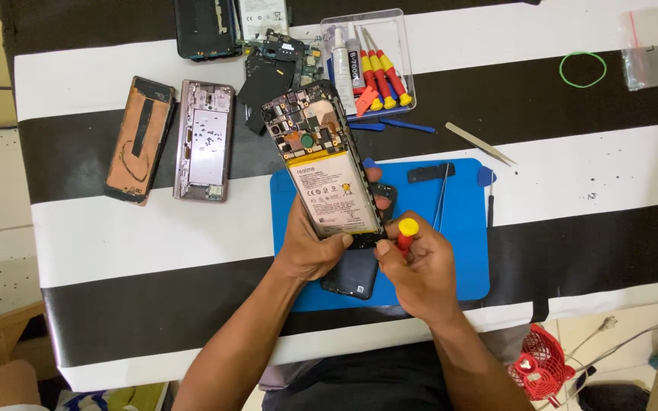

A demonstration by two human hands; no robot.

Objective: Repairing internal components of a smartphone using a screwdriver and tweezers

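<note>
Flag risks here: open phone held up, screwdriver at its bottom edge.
1. The screwdriver in the right hand works right beside the battery; a slip could puncture it.
2. The left hand holds the phone tilted above the blue mat; loosened screws might fall and scatter.

Open cloth at 4 and 8 o'clock of hands. Blocked at 12: tool tray (401, 46), phone parts (272, 65). At 10: two phone frames (205, 141). Tweezers (480, 144) lie at 2.

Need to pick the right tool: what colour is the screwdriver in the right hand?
Red handle with a yellow cap: the screwdriver in the right hand, head view.
</note>
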